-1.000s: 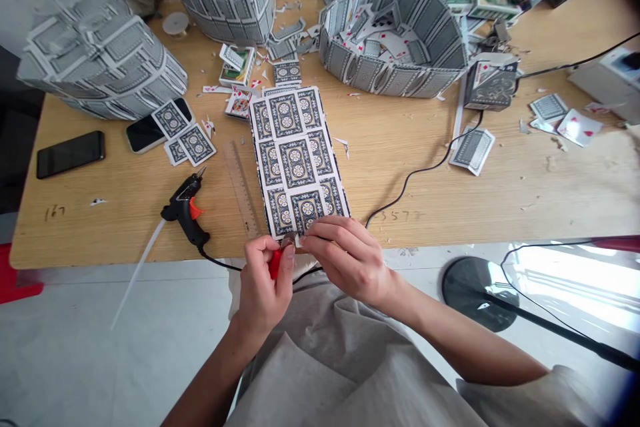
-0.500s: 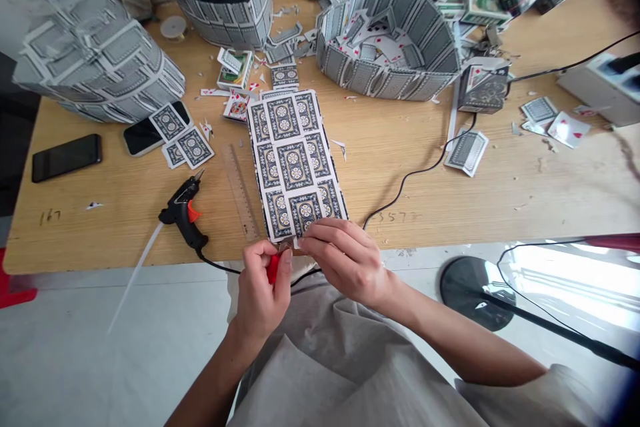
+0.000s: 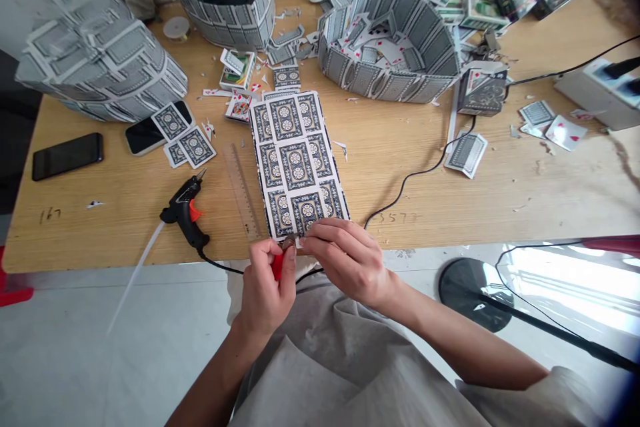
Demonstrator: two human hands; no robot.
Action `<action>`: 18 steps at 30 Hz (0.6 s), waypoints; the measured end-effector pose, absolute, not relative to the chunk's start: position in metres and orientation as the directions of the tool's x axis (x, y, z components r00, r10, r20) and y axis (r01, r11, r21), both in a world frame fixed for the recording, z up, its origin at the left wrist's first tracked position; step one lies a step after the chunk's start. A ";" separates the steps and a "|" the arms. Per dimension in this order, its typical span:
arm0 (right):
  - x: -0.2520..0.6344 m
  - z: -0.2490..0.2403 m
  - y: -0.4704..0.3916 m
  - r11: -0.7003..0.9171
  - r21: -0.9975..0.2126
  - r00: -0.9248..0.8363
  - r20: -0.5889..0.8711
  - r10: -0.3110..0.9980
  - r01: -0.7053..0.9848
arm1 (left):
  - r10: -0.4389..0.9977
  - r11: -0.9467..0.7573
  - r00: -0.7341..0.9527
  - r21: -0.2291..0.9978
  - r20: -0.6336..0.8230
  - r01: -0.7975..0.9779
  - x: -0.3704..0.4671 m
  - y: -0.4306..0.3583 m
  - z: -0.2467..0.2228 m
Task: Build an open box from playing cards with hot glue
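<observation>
A rectangular panel of patterned playing cards [image 3: 299,163] lies at the table's front edge, its long side pointing away from me. My left hand [image 3: 270,280] is closed round a small red-handled tool [image 3: 279,265], whose metal end meets the panel's near edge. Fingers bent together, my right hand [image 3: 345,257] rests on the near right corner of the panel, close to a small white card edge; its fingertips hide whatever they pinch. A clear ruler [image 3: 243,193] lies just left of the panel.
A black glue gun [image 3: 185,210] with its cable lies left of the ruler, beyond it a phone [image 3: 67,156]. Behind stand a card basket [image 3: 390,77] and two card structures [image 3: 105,60]. A black cable [image 3: 405,180] crosses the table at right, near a card box [image 3: 483,90].
My left hand and the red tool have shifted slightly right along the panel's near edge. The right hand has barely moved.
</observation>
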State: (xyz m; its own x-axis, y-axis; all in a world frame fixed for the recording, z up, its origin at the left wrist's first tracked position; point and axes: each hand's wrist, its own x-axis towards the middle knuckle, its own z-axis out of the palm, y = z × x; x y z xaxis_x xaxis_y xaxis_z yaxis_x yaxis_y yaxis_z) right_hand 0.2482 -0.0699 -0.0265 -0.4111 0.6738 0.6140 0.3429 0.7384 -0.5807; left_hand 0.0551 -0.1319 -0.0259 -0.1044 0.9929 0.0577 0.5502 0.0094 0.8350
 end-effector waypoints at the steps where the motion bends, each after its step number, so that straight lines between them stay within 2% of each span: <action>1: 0.248 -0.026 -0.070 0.738 -0.578 -0.411 0.614 0.674 0.347 | 0.993 0.004 -0.101 0.833 0.062 0.553 0.055 -0.132 -0.026; 18: 0.251 -0.029 -0.069 0.743 -0.571 -0.436 0.603 0.668 0.349 | 0.990 -0.050 -0.071 0.775 0.121 0.630 0.055 -0.129 -0.023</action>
